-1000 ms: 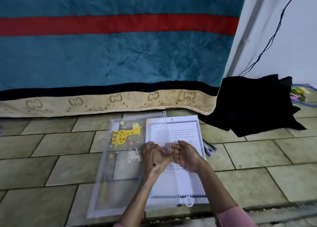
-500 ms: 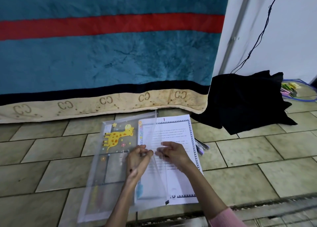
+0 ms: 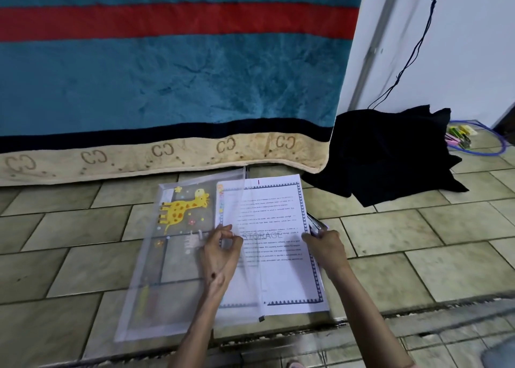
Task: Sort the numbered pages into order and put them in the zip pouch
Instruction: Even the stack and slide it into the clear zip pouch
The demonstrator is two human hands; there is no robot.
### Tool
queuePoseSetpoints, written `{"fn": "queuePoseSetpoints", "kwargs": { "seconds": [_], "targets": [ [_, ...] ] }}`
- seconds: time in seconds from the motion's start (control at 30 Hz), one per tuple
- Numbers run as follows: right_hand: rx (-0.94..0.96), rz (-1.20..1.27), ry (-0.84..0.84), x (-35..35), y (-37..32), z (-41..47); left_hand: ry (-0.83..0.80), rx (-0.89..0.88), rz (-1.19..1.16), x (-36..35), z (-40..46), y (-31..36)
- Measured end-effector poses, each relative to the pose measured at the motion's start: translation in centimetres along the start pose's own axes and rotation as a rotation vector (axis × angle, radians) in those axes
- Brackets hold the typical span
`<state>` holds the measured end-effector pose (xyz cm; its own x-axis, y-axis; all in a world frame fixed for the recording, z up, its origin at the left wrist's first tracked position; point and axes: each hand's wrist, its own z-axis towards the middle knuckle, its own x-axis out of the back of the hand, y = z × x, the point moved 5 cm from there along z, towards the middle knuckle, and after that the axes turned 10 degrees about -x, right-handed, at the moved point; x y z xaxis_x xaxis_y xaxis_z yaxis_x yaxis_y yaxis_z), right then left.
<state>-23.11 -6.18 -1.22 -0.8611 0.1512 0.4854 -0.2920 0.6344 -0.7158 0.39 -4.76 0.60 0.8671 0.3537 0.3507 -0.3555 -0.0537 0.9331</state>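
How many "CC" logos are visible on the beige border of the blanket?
5 on the beige blanket border, left to right: far left, centre, near the right corner. More may lie outside the view.

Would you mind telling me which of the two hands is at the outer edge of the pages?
The right hand grips the pages' right edge; the left hand instead pinches the translucent giraffe zip pouch flap over their left side.

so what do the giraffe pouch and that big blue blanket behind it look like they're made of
The giraffe zip pouch looks like thin, translucent soft plastic, perhaps fine mesh: floor tiles and the pages show through it, and its flap bends under the left hand. The blue blanket looks like plush fleece, matte, with brushed nap marks and a soft drooping hem.
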Motion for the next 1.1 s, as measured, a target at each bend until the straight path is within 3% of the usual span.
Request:
{"fn": "queuePoseSetpoints", "kwargs": {
  "seconds": [0.17,0.37,0.53,0.7,0.8,1.1],
  "targets": [
    [-0.091,0.202,-0.256,0.0,-0.5,-0.9,0.0,-0.047,0.047,0.2,-0.5,0.5],
    [-0.022,0.099,-0.241,-0.2,-0.8,-0.9,-0.002,-0.032,0.038,0.0,-0.8,0.3],
    [0.02,0.148,-0.35,-0.9,-1.0,-0.9,0.0,-0.002,0.015,0.0,-1.1,0.4],
    [0.093,0.099,-0.26,-0.4,-0.4,0.0,-0.094,0.023,0.094,-0.1,-0.4,0.5],
    [0.18,0.022,-0.187,1.5,-0.3,0.5,-0.061,0.011,0.158,-0.1,-0.3,1.5],
    [0.267,0.116,-0.142,13.7,0.3,1.9,-0.075,0.06,0.191,-2.2,-1.9,3.8]
  ]
}}
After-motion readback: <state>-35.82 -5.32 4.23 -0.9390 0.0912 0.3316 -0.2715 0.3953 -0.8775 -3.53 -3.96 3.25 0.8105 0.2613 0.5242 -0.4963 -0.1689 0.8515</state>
